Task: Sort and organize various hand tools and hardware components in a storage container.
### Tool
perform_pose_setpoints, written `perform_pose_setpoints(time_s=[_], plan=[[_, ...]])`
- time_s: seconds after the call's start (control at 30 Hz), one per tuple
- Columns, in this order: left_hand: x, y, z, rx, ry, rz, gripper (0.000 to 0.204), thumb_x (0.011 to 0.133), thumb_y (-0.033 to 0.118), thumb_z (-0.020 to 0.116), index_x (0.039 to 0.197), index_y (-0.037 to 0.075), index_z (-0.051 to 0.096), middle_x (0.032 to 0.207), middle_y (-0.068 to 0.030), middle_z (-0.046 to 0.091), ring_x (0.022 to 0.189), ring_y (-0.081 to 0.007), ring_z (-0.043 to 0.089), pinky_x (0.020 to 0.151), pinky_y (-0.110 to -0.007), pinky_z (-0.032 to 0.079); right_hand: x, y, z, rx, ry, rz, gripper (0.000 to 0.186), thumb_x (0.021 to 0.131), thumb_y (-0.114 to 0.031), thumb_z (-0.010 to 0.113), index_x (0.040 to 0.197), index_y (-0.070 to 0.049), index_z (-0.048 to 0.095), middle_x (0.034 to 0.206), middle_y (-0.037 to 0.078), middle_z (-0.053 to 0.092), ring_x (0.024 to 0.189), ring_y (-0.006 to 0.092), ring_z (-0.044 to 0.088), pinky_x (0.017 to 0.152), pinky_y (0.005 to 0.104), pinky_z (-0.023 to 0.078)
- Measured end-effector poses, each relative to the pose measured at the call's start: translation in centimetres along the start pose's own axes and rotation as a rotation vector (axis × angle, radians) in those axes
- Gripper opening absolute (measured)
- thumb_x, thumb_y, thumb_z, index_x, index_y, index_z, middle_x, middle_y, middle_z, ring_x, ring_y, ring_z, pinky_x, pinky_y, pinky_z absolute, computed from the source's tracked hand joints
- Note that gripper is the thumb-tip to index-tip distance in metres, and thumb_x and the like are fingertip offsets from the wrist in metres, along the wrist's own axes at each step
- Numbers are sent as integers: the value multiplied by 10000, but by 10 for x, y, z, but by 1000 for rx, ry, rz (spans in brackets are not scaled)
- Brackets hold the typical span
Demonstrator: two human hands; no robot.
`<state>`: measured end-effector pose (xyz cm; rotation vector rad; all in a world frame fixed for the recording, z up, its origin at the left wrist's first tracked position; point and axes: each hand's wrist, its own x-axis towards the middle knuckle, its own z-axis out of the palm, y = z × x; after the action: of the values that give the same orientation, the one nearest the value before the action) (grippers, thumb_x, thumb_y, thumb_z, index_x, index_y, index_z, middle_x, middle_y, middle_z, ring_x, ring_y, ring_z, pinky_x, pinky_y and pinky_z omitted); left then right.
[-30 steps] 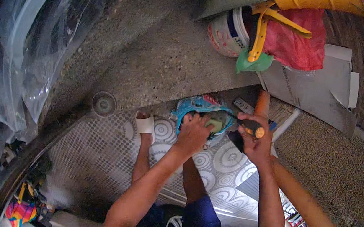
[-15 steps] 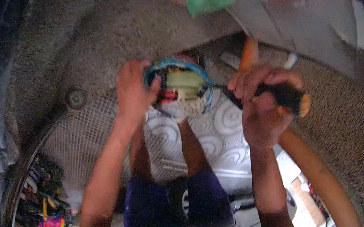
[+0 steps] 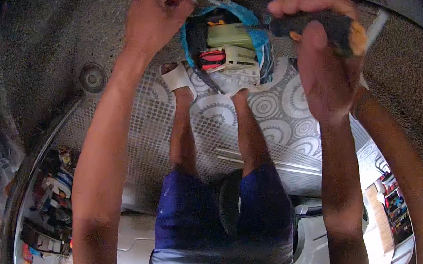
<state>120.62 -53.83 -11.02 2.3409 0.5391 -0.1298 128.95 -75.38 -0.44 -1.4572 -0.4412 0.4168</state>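
My left hand (image 3: 154,20) is closed, thumb and fingers pressed together, at the left rim of an open blue bag (image 3: 185,38). Whether it pinches the rim or something small is unclear. In my right hand (image 3: 327,62) lies what looks like a screwdriver (image 3: 310,30) with a thick black and orange handle; the fingers stretch along it with the thumb against its side. Its dark shaft points left over the bag's right rim. Inside the bag sit a pale green case (image 3: 232,36), a red and black object (image 3: 212,60) and a cream plastic piece (image 3: 240,58).
Another bare limb (image 3: 408,142), seemingly another person's arm, comes in along the right. The bag stands by my sandalled feet (image 3: 183,83) on a circle-patterned mat (image 3: 272,113). A round dark fitting (image 3: 92,78) is at left; a white car (image 3: 314,247) shows behind.
Both hands have moved up in the picture, and the bag's inside shows more fully. My left hand has gone from spread fingers to closed. The right fingers have straightened along the handle.
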Motion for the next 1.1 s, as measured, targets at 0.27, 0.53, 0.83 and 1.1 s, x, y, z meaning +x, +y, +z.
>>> perform_pose_setpoints(time_s=[0.27,0.53,0.83,1.1], plan=[[-11,-5,4,-139,102,34,240,819,297,687,864,61,695,740,-118,688,675,-265,677,642,-367,525,29,-13,-26,-697,-455,237,416,882,-415,677,1100,-74,581,1068,114,595,962,248,551,890,391,413],[-7,11,1,-438,129,-87,246,850,263,683,854,17,673,699,-76,668,633,-161,623,632,-309,515,26,-40,-59,-430,-200,141,407,1021,-336,433,1263,-9,467,1235,152,560,1175,257,547,982,399,454],[-154,129,-66,-2043,-304,-832,601,1005,488,394,1476,159,218,1311,-189,538,1158,-282,566,970,-425,455,-48,-104,15,-174,-388,284,623,734,-346,784,1213,-42,526,1192,119,574,1122,291,563,1071,495,369],[-187,71,-74,-1249,62,-910,254,924,12,476,1142,76,590,831,-1,489,673,-85,503,553,-240,464,-35,15,23,-903,-564,230,440,766,27,601,1204,8,566,1173,228,595,1055,380,613,913,421,511]])
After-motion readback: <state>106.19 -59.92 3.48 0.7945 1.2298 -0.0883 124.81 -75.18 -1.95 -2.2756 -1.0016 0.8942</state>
